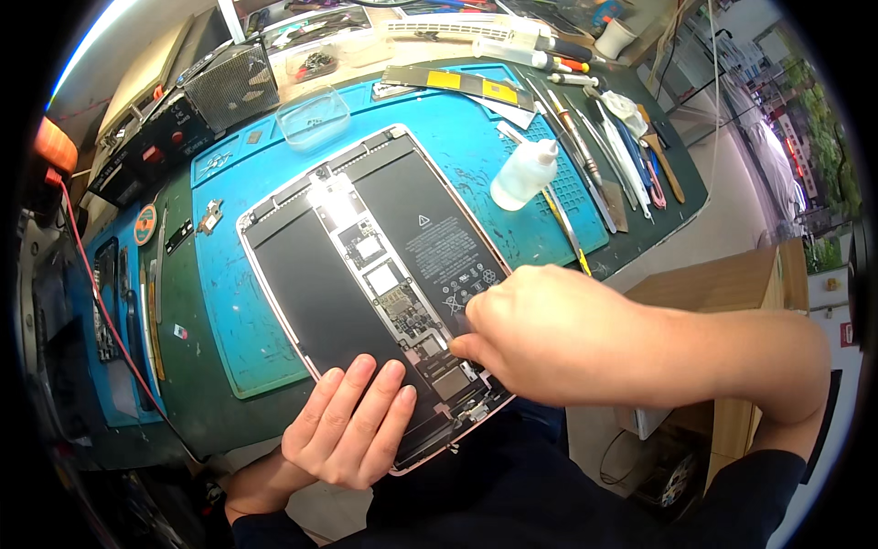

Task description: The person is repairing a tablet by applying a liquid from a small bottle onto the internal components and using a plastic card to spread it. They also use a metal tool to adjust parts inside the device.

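Observation:
An opened tablet [302,302] lies tilted on the blue repair mat, its near end reaching over the table's edge. Down its middle runs a narrow circuit board [402,306] with silver shields and chips, between two black battery cells. My left hand [352,425] rests on the lower left cell, its fingers stretched out flat. Over the right cell, my right hand [540,334] is closed, thumb and fingers pinched beside the lower part of the circuit board. Whatever sits in that pinch is mostly hidden by the fingers.
A white squeeze bottle [525,176] stands on the mat [247,348] beyond my right hand. Tweezers, brushes and other tools lie at the right. A clear plastic tray [313,119] sits at the back, near a black box-shaped device [160,146]. A red cable [105,306] crosses the left side.

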The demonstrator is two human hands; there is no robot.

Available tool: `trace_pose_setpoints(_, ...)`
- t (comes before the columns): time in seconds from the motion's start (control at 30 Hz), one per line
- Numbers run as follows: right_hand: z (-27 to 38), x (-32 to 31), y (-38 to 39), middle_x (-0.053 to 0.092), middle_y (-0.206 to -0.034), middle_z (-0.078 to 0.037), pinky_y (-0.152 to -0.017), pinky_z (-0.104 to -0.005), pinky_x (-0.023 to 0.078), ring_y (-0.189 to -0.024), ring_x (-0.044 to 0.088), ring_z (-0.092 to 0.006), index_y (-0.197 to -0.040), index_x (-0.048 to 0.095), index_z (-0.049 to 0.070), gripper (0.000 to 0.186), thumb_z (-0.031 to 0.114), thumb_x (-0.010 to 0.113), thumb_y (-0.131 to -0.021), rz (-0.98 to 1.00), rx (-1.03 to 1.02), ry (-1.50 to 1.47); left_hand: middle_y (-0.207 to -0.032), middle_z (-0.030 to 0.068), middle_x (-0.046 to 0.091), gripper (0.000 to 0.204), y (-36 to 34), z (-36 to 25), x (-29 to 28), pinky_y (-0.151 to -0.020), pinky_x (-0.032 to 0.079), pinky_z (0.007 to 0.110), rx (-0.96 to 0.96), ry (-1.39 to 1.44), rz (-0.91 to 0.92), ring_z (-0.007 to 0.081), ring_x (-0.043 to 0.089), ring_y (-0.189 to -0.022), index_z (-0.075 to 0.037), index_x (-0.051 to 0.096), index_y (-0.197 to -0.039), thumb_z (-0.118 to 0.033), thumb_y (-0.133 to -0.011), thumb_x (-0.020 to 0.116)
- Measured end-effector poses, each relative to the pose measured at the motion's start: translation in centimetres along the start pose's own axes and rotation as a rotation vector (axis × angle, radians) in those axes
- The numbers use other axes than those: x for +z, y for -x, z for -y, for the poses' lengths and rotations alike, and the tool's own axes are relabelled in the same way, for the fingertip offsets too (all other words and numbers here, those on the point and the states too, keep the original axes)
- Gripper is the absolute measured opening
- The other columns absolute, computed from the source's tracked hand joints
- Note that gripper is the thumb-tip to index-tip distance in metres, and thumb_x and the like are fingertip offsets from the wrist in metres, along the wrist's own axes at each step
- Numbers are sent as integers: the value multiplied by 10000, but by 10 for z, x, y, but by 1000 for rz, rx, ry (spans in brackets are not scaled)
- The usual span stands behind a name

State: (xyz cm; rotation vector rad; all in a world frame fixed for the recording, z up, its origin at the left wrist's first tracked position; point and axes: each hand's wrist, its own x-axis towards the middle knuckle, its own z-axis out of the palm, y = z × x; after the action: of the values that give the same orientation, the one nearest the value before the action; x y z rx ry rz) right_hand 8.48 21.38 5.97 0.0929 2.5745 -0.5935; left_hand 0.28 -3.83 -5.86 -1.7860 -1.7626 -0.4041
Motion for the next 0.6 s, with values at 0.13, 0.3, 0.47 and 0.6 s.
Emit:
trace_pose_setpoints(0.13,-4,-12,1,757,-862,-253,-831,-485,614,-899,770,-423,-906,751,-61,361,239,626,-1063,60,55,-56,-1165,118,830,252,-3,-1,0,-982,615,426,-9,7,8,304,797,-1100,-68,774,-1174,-179,-1048,586)
trace_pose_setpoints(0.3,-9,-3,3,756,-851,-241,-805,-496,610,-880,765,-424,-891,751,-40,330,220,625,-1051,47,11,-73,-1169,118,829,239,-1,-2,0,-967,616,426,-15,13,7,306,795,-1098,-68,764,-1180,-188,-1045,607)
trace_pose_setpoints(0.47,-19,20,5,710,-726,-239,-686,-494,595,-696,728,-428,-882,740,-29,313,242,689,-1031,-152,-94,-161,-1171,108,830,240,0,-2,-2,-979,610,424,-16,22,28,303,795,-1102,-72,764,-1183,-182,-1044,602)
trace_pose_setpoints(0.6,-18,30,7,719,-749,-232,-689,-478,600,-731,738,-419,-870,731,-31,282,204,706,-1023,-245,-111,-200,-1177,96,831,251,0,0,-2,-1011,596,427,7,29,28,303,795,-1110,-79,771,-1182,-177,-1039,590)
